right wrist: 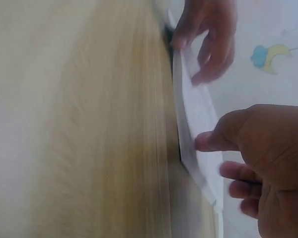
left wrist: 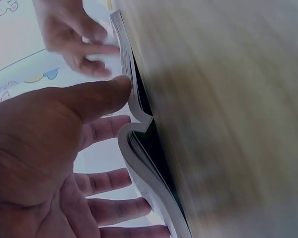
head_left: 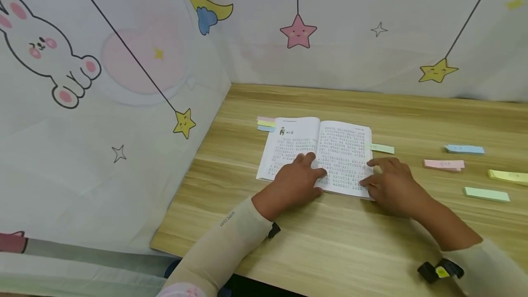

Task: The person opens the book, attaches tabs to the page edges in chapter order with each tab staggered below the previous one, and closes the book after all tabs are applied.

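Observation:
An open book (head_left: 344, 143) with printed pages lies on the wooden table. Over its lower middle, near the fold, my left hand (head_left: 294, 181) rests with fingers spread on the pages. The left wrist view shows that hand's thumb (left wrist: 107, 96) and long fingers at the curved page edges. My right hand (head_left: 392, 187) is at the lower right of the book, fingertips on the right page's outer margin. In the right wrist view its thumb (right wrist: 213, 141) touches the page, the other fingers loosely bent. A green sticky tab (head_left: 383, 148) sticks out from the right page.
Pink, yellow and blue tabs (head_left: 266, 124) jut from the book's upper left edge. To the right lie blue (head_left: 464, 149), pink (head_left: 443, 164), yellow (head_left: 509, 176) and green (head_left: 486, 194) sticky-note strips. A cartoon-printed cloth (head_left: 338, 58) borders the table at the back and left.

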`<state>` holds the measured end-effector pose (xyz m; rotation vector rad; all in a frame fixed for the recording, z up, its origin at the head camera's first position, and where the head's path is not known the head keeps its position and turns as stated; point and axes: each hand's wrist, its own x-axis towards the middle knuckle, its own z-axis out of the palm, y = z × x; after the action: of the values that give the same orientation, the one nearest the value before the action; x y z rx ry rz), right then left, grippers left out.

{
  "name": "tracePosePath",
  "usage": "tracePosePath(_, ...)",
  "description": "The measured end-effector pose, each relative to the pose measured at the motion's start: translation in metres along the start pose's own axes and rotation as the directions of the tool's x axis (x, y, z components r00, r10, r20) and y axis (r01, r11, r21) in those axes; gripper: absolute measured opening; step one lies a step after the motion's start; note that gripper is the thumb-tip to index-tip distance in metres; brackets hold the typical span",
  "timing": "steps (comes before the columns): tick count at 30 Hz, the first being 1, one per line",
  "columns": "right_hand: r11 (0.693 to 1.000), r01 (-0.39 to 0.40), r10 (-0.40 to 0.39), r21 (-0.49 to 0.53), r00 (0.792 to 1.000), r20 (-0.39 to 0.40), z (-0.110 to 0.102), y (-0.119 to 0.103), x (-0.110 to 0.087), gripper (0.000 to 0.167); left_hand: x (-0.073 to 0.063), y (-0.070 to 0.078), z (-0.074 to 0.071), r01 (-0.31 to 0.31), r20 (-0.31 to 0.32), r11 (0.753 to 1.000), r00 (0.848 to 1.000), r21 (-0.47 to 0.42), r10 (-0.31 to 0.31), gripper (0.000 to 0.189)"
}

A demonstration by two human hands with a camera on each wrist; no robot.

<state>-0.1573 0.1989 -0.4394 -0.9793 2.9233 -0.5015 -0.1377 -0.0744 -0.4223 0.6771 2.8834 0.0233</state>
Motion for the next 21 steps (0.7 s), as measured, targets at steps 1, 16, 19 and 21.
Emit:
tracePosePath(1,1.000,0.016,-0.016,0.015,1.000,0.002,-0.001,-0.003,-0.006,0.010,0.001,0.001,0.000,0.001,0.000,1.000,1.000,0.004,-0.001,0.048)
tracePosePath(16,0.963,-0.248,0.235,0.102,0.965,0.119,-0.014,0.010,-0.047,0.020,0.003,-0.001,0.000,-0.039,-0.026,0.999,0.999,0.024,0.040,0.041)
tracePosePath(19,0.984,-0.143,0.139,0.106,0.989,0.042,-0.011,0.011,-0.047,0.019,0.003,-0.002,0.000,-0.026,-0.012,0.999,1.000,0.023,0.027,0.041)
tracePosePath(21,0.993,-0.052,0.054,0.104,0.998,-0.015,-0.007,0.008,-0.043,0.026,0.004,-0.001,0.000,-0.003,-0.010,1.000,1.000,0.015,0.003,0.044)
